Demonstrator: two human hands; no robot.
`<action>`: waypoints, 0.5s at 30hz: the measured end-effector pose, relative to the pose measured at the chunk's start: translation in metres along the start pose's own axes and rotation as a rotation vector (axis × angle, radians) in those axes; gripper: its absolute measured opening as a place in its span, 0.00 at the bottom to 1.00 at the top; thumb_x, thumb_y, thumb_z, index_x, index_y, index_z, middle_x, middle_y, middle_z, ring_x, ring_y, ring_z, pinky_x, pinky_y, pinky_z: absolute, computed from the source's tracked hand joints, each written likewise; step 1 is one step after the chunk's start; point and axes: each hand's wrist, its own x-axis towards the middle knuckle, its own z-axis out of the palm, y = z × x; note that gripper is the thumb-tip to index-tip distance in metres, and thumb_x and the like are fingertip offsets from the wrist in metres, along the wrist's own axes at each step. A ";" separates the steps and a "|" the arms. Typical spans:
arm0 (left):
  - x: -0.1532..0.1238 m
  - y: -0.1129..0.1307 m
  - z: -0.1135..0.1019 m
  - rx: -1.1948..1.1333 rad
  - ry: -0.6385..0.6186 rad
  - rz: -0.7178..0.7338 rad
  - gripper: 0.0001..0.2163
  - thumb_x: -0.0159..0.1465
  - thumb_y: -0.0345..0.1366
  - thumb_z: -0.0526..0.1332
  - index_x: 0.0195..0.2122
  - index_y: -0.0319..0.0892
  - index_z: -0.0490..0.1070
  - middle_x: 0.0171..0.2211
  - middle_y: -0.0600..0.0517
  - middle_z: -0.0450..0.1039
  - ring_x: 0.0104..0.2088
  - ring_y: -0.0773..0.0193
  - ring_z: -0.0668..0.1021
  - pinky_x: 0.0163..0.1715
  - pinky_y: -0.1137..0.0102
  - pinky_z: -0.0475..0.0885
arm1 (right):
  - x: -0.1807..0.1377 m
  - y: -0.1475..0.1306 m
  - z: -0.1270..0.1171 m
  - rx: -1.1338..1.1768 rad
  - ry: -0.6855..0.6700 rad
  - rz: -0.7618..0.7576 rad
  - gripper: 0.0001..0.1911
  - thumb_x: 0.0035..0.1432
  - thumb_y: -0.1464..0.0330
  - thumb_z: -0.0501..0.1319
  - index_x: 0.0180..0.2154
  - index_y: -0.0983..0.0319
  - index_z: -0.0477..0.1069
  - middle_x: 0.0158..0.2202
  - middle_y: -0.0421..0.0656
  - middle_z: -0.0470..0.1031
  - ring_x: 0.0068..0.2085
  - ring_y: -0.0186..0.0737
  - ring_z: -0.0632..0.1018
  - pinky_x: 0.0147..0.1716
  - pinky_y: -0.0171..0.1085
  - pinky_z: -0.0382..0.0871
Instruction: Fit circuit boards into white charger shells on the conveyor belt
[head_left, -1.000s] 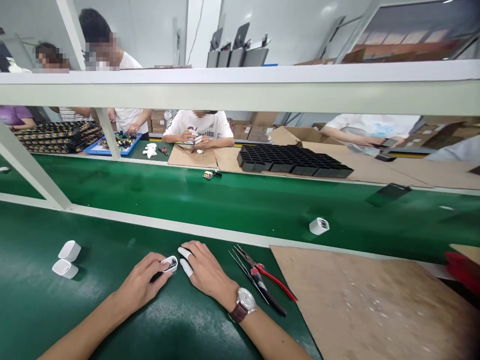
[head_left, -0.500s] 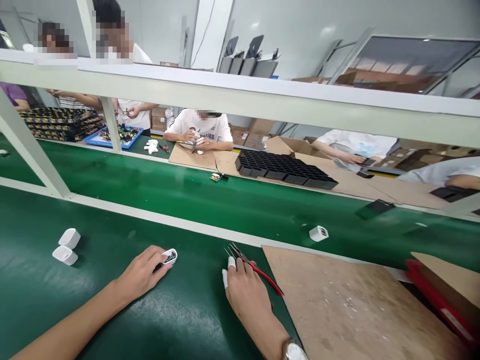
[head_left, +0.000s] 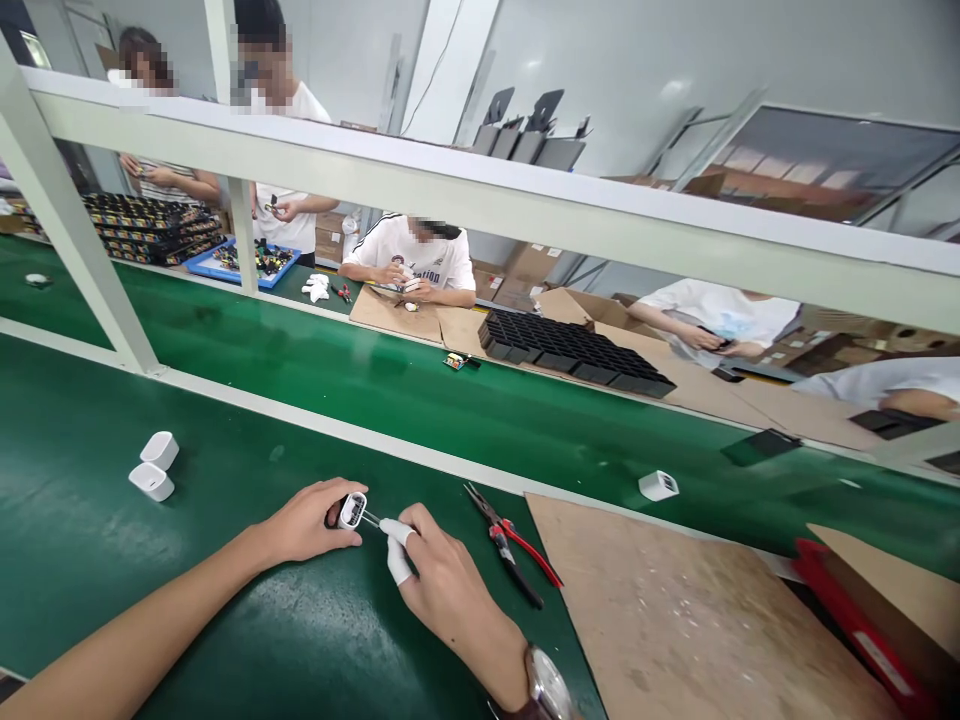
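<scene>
My left hand (head_left: 309, 522) is closed around a small white plastic housing (head_left: 363, 508), its open end facing up and dark parts showing inside. White finger cots cover the thumb and index finger of my right hand (head_left: 450, 580). Those fingers pinch metal tweezers (head_left: 372, 519), whose tips reach the housing's opening; whether they grip a part inside I cannot tell. Just right of my right hand, red-and-black needle-nose pliers (head_left: 504, 540) lie on the green bench. Two more white housings (head_left: 160, 450) rest together at the left.
A brown board (head_left: 675, 600) covers the bench at right, beside a red bin (head_left: 855, 630). On the green conveyor (head_left: 360, 375) sit a white housing (head_left: 658, 486) and a small circuit board (head_left: 456, 360). A white frame rail (head_left: 337, 440) crosses ahead. Co-workers sit and stand opposite.
My right hand has moved left from beside the pliers, bringing the tweezers to the housing. My left hand has turned the housing more upright. The view has shifted slightly.
</scene>
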 end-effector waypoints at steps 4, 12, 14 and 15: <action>-0.004 -0.002 0.003 -0.052 0.051 0.050 0.26 0.65 0.39 0.69 0.64 0.48 0.69 0.50 0.48 0.75 0.37 0.61 0.76 0.38 0.66 0.75 | 0.009 -0.008 -0.001 -0.002 -0.091 -0.026 0.12 0.70 0.77 0.51 0.46 0.61 0.69 0.49 0.50 0.73 0.34 0.42 0.77 0.32 0.42 0.76; -0.008 -0.005 0.005 -0.049 0.043 0.106 0.26 0.66 0.36 0.67 0.65 0.49 0.68 0.50 0.48 0.74 0.37 0.62 0.76 0.38 0.67 0.75 | 0.008 -0.003 -0.005 0.009 -0.053 -0.091 0.13 0.68 0.80 0.52 0.44 0.60 0.71 0.43 0.47 0.75 0.36 0.42 0.78 0.33 0.41 0.75; -0.008 -0.005 0.005 -0.043 0.049 0.113 0.25 0.66 0.36 0.67 0.65 0.49 0.68 0.50 0.48 0.74 0.38 0.62 0.76 0.39 0.67 0.76 | 0.008 -0.002 -0.004 -0.004 -0.034 -0.099 0.13 0.68 0.80 0.52 0.43 0.61 0.71 0.43 0.47 0.75 0.36 0.41 0.77 0.33 0.40 0.75; -0.008 -0.005 0.005 -0.040 0.052 0.116 0.25 0.66 0.36 0.67 0.65 0.49 0.68 0.50 0.48 0.74 0.38 0.61 0.76 0.39 0.67 0.76 | 0.008 -0.002 -0.004 -0.013 -0.030 -0.101 0.13 0.67 0.81 0.52 0.43 0.61 0.71 0.42 0.47 0.75 0.36 0.42 0.77 0.33 0.41 0.75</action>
